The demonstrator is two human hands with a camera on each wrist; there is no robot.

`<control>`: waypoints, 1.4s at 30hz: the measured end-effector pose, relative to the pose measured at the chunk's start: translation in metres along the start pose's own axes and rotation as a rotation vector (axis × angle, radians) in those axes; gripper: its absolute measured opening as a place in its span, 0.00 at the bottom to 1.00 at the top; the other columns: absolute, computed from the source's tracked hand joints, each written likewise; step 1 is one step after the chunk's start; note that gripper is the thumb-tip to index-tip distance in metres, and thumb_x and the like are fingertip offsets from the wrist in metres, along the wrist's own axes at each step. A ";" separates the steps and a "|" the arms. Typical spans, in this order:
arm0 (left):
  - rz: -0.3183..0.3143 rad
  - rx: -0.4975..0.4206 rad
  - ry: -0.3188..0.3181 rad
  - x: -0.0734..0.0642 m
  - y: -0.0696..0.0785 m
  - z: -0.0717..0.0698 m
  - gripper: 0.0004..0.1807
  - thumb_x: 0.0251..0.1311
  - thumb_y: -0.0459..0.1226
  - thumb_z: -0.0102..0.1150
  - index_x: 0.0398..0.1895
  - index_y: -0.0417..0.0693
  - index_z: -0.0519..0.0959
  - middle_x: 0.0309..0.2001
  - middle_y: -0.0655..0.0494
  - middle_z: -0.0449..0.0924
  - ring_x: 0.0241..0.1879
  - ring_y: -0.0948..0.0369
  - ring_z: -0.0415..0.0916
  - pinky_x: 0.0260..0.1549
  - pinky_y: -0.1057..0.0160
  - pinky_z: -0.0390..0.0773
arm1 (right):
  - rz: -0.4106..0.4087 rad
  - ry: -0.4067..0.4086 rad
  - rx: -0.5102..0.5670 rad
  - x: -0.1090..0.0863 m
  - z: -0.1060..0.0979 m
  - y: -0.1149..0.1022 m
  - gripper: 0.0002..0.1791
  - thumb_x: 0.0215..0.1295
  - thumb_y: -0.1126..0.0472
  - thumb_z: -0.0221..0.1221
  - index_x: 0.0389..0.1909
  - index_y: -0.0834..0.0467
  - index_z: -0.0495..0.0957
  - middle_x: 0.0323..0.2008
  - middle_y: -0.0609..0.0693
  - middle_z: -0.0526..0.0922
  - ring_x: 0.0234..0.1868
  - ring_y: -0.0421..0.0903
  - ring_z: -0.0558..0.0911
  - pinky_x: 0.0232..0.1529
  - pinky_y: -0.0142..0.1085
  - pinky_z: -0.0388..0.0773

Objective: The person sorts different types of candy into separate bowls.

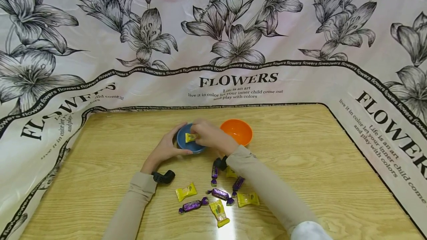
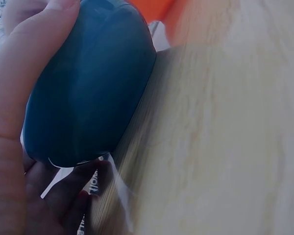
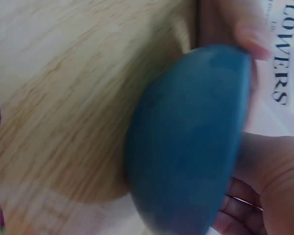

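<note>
My left hand point(image 1: 165, 147) holds the side of a blue bowl point(image 1: 181, 139), thumb along the near wall and fingers round the far left. The bowl's smooth outer wall point(image 2: 93, 83) fills much of the left wrist view. Above the bowl's inside, my right hand point(image 1: 211, 135) pinches a yellow wrapped candy point(image 1: 189, 137) by one end. The right wrist view shows the bowl point(image 3: 186, 137) side-on, hiding the pinched candy. An orange bowl point(image 1: 241, 130) stands just right of the blue one, partly behind my right hand.
Several purple twist-wrapped candies point(image 1: 193, 205) and several yellow candies point(image 1: 219, 213) lie scattered on the wooden table point(image 1: 110, 151) between my forearms. One yellow candy point(image 1: 231, 172) is partly covered by the right wrist camera. A flower-printed cloth point(image 1: 237, 84) rises behind the table.
</note>
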State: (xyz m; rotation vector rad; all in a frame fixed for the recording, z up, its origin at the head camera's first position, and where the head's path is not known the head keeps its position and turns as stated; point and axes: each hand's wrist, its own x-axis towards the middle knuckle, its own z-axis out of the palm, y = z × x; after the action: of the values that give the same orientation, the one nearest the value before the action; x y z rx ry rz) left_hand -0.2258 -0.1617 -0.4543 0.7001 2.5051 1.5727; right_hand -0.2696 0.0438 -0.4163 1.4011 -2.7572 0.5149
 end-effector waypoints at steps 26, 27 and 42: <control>-0.003 -0.030 -0.006 -0.003 -0.002 0.004 0.55 0.49 0.35 0.78 0.78 0.41 0.53 0.75 0.42 0.55 0.73 0.45 0.53 0.70 0.42 0.55 | -0.010 -0.004 -0.079 -0.002 0.002 -0.005 0.07 0.63 0.68 0.66 0.41 0.64 0.85 0.39 0.54 0.81 0.45 0.48 0.78 0.45 0.36 0.80; 0.000 -0.030 -0.005 -0.003 -0.002 0.004 0.55 0.49 0.35 0.77 0.78 0.41 0.53 0.75 0.42 0.55 0.73 0.45 0.53 0.70 0.42 0.55 | -0.011 0.002 -0.070 -0.003 0.000 -0.006 0.08 0.63 0.68 0.66 0.42 0.64 0.85 0.41 0.54 0.81 0.46 0.49 0.78 0.47 0.36 0.80; 0.017 -0.016 0.008 0.002 -0.018 0.006 0.55 0.49 0.33 0.77 0.78 0.42 0.53 0.75 0.42 0.56 0.72 0.44 0.55 0.70 0.40 0.54 | -0.136 0.120 0.066 -0.040 -0.024 -0.045 0.09 0.62 0.64 0.68 0.42 0.62 0.85 0.43 0.53 0.82 0.47 0.48 0.80 0.52 0.37 0.79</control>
State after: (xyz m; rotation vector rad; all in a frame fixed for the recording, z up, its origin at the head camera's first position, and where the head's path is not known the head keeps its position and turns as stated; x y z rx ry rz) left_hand -0.2314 -0.1627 -0.4728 0.7164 2.4959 1.6031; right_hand -0.2140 0.0574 -0.3872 1.5048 -2.5531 0.6663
